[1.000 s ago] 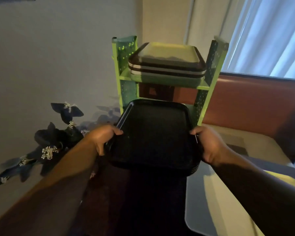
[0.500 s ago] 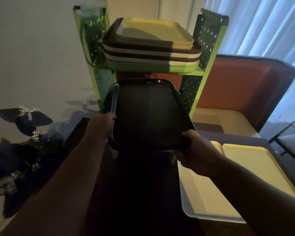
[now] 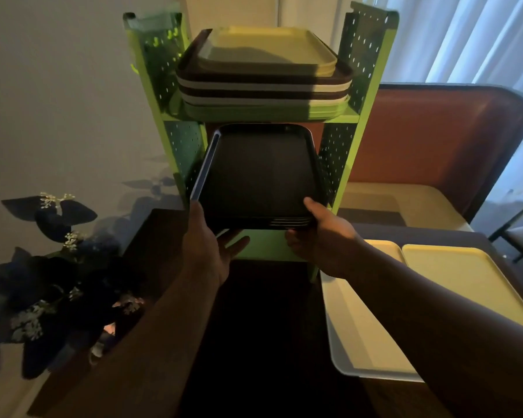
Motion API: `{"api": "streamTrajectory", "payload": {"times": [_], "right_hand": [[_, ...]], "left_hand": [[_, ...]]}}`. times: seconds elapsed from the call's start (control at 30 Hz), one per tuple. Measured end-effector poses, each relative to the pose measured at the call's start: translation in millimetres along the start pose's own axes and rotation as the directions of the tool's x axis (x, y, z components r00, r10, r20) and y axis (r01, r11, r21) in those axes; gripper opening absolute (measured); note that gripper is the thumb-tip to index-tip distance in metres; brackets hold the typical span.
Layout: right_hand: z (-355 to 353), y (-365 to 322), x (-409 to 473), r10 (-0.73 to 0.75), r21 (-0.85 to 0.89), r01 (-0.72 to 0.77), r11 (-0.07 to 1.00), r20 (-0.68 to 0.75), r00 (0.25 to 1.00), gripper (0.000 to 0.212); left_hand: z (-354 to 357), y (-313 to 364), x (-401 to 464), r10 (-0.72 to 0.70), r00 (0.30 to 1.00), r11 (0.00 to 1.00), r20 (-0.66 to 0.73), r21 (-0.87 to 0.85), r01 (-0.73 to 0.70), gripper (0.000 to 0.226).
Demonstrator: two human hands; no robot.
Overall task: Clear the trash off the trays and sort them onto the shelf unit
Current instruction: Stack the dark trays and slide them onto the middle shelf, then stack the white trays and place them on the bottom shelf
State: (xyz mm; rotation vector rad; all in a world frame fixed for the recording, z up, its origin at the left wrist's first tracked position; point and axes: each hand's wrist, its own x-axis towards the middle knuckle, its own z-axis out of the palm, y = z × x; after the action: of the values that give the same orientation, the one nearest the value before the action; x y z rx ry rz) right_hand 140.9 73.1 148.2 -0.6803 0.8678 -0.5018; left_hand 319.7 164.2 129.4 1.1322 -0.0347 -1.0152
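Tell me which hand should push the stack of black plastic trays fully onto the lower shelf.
Probably the right hand: it grips the stack of black plastic trays at its near corner, while the left hand lies open.

My two bare forearms, no sleeves showing, my left hand (image 3: pixel 212 248) and my right hand (image 3: pixel 323 236) without gloves, rings or watch

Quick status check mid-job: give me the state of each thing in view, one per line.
Black trays: stacked, partly slid into the lower shelf, near edge overhanging.
Left hand: open, palm up under the stack's near left corner.
Right hand: gripping the stack's near right corner.
Upper stack: mixed trays, resting on the upper shelf.
Shelf unit: upright.
Yellow tray: flat on the table.
White tray: flat on the table.
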Motion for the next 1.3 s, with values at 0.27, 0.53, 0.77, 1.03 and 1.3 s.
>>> {"api": "streamTrajectory", "payload": {"times": [0.27,0.53,0.77,1.03,1.3], "right_hand": [[-71,18,-10,-0.029,-0.129,0.017,0.991,-0.086,0.996,0.072],[-179,41,-27,-0.079,-0.342,-0.143,0.929,-0.561,0.824,0.026],[-300,77,-31,-0.167,-0.635,-0.590,0.499,-0.738,0.654,0.062],[-389,94,-27,-0.177,-0.748,-0.645,0.153,-0.663,0.727,0.057],[-422,44,-19,0.033,-0.859,-0.511,0.037,-0.510,0.860,0.047]], "left_hand": [[25,-95,-37,0.014,0.980,0.966,0.196,0.252,-0.064,0.035],[37,-205,-23,-0.272,0.960,0.479,0.071,0.875,0.070,0.059],[44,-286,3,-0.400,0.904,0.161,-0.150,0.960,0.230,0.043],[56,-332,10,-0.101,0.951,0.208,-0.293,0.928,0.308,0.058],[80,-330,-7,0.138,0.952,0.301,-0.273,0.927,0.222,0.046]]}}
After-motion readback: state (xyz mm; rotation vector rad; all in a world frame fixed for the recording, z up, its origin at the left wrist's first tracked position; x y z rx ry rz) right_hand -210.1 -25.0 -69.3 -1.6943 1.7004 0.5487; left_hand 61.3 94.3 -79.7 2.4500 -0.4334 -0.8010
